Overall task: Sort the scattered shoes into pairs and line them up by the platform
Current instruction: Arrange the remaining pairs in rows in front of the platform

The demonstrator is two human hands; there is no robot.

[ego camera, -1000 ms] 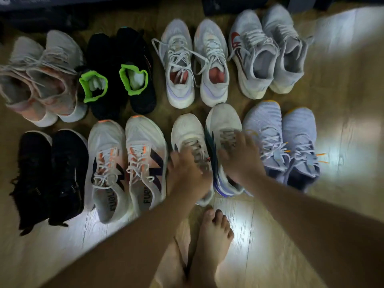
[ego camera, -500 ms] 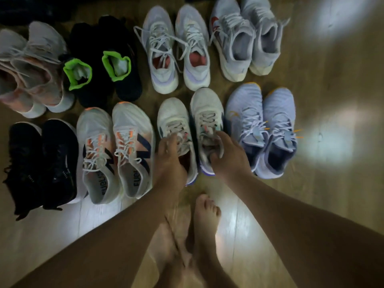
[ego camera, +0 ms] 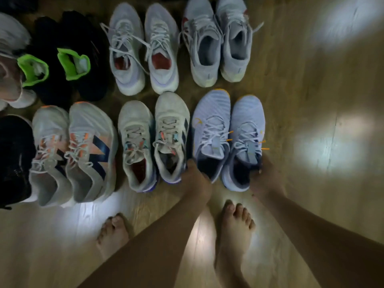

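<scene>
Pairs of shoes stand in two rows on the wood floor. At the right end of the near row is a light-blue pair with orange lace tips. My left hand grips the heel of its left shoe, thumb along the shoe's left side. The heel collar of the right shoe is held by my right hand; the fingertips are hidden. To their left stands a grey pair with dark stripes, free of both hands.
The near row also has a white-orange pair and a black pair. The back row holds black-green shoes, white ones and grey ones. My bare feet stand just behind. Open floor lies to the right.
Both hands let go of the grey striped pair, which now stands straight, and moved right onto the heels of the light-blue pair. The view shifted closer and to the right.
</scene>
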